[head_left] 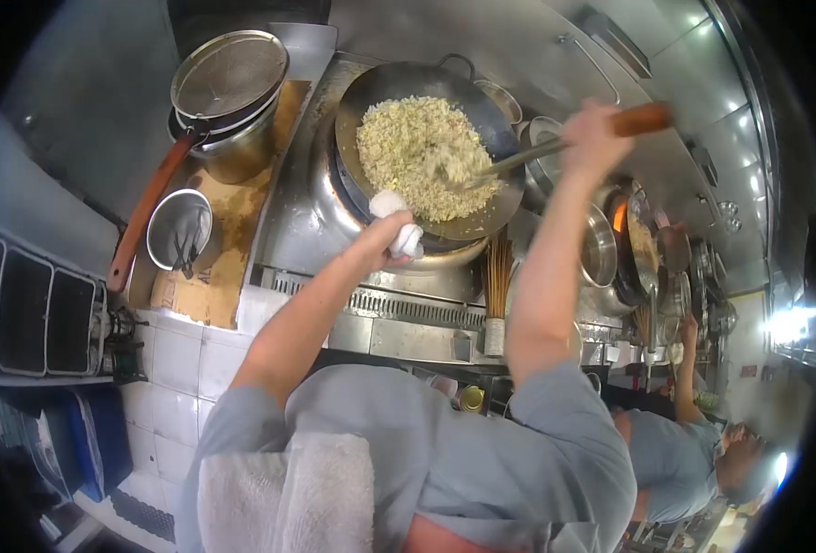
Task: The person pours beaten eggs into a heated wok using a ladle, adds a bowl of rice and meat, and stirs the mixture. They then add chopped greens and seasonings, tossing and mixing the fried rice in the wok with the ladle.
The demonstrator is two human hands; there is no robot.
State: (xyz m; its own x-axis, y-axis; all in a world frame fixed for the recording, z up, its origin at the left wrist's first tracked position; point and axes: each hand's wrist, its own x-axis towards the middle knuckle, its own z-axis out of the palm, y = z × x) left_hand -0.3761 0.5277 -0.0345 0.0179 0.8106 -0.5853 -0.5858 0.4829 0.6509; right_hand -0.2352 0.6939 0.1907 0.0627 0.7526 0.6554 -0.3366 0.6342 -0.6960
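Note:
A big dark wok (509, 198) sits on the round burner and holds a heap of fried rice (408, 138) with small yellow and green bits. My left hand (385, 243) is closed around a folded white cloth (410, 240) at the wok's near rim. Whether a handle lies under the cloth is hidden. Above the wok's right side, my right hand (592, 138) grips a long wok spatula (532, 155) near its wooden handle. The spatula's head is in the rice, partly buried and blurred, so its exact shape is unclear.
Left of the stove stand a strainer (230, 74) on stacked pots and a steel container (176, 221) with utensils. Thin sticks (498, 276) stand upright by the front edge. Flames (620, 217) show at another burner, where a co-worker (671, 461) reaches out.

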